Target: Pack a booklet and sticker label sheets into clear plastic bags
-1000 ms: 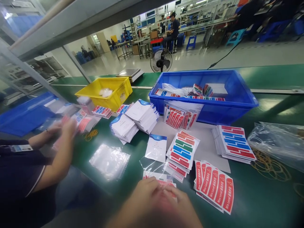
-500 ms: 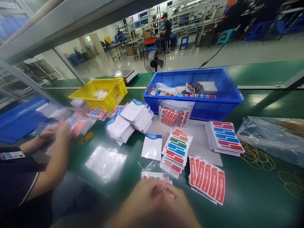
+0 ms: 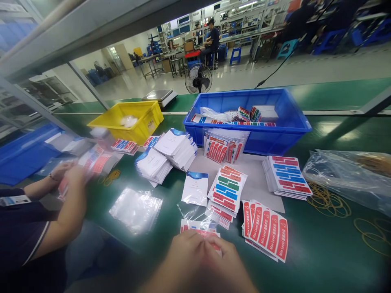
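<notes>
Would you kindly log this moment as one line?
left hand: on sticker sheets | right hand: on sticker sheets | clear bag: touching | co-worker's hands: left

The label pack (image 3: pixel 200 228) is a small flat set of sheets printed with red, partly inside a clear bag (image 3: pixel 195 213) whose crinkled open end rises just beyond it. It lies low on the green table at the near edge, a little left of the fanned red labels, with its near end hidden under two hands.
</notes>
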`<control>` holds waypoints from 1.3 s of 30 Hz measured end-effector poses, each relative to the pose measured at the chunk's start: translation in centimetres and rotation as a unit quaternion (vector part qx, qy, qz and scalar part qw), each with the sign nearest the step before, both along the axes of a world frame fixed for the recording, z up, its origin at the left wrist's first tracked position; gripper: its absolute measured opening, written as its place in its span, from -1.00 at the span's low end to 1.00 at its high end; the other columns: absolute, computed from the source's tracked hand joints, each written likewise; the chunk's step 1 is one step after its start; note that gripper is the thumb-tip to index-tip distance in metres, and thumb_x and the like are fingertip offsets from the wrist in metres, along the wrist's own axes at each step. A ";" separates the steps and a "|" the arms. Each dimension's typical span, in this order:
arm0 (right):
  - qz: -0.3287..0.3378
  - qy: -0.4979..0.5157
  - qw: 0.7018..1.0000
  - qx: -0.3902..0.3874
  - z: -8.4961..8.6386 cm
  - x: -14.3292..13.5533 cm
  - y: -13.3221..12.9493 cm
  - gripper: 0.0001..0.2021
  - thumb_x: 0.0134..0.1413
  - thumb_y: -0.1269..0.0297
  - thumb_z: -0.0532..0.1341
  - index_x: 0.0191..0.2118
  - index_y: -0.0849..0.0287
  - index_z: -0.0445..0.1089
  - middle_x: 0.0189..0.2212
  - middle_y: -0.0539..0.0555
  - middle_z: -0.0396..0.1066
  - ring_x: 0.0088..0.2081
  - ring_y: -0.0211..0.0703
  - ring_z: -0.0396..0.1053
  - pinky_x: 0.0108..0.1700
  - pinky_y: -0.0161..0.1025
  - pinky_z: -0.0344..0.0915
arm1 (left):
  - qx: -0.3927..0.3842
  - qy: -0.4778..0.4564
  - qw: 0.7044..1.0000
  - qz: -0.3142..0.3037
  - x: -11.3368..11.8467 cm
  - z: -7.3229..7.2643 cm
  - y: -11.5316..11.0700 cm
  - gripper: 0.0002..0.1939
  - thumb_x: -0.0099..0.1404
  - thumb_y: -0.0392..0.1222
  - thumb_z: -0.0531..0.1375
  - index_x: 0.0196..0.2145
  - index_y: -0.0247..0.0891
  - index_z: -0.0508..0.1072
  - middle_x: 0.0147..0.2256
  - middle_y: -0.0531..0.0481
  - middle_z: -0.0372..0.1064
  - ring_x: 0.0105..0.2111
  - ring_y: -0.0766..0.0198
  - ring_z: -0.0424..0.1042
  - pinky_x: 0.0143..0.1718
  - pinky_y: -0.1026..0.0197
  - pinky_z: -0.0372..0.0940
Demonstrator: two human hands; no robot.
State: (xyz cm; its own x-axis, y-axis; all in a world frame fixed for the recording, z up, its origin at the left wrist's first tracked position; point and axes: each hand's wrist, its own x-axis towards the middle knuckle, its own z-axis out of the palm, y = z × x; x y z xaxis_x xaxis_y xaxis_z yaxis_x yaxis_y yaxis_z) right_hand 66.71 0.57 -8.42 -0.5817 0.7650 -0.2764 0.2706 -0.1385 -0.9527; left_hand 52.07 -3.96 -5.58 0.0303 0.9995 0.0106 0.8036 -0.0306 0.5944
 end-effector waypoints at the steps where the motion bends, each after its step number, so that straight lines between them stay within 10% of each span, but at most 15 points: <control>1: 0.001 0.001 1.000 -0.001 0.1 0.0 0.0 -0.67 0.17 0.03 0.07 -0.34 0.15 0.45 -0.37 0.03 0.50 -0.28 -0.15 0.44 -0.28 -0.40 0.29 | 0.006 0.001 1.000 -0.003 0.0 -0.1 0.0 -0.87 0.16 -0.35 0.08 -0.50 -0.26 0.37 -0.45 0.01 0.41 -0.45 0.29 0.37 -0.43 0.28 0.15; 39: 0.023 -0.071 0.997 0.033 1.0 -0.4 -0.1 -0.69 0.12 0.23 0.03 -0.58 0.21 0.32 -0.52 0.05 0.43 -0.40 -0.13 0.35 -0.45 -0.34 0.09 | 0.141 0.133 0.981 -0.013 0.5 -0.6 -0.3 -0.81 0.16 -0.44 0.09 -0.55 -0.26 0.21 -0.52 0.04 0.31 -0.47 0.28 0.29 -0.49 0.24 0.08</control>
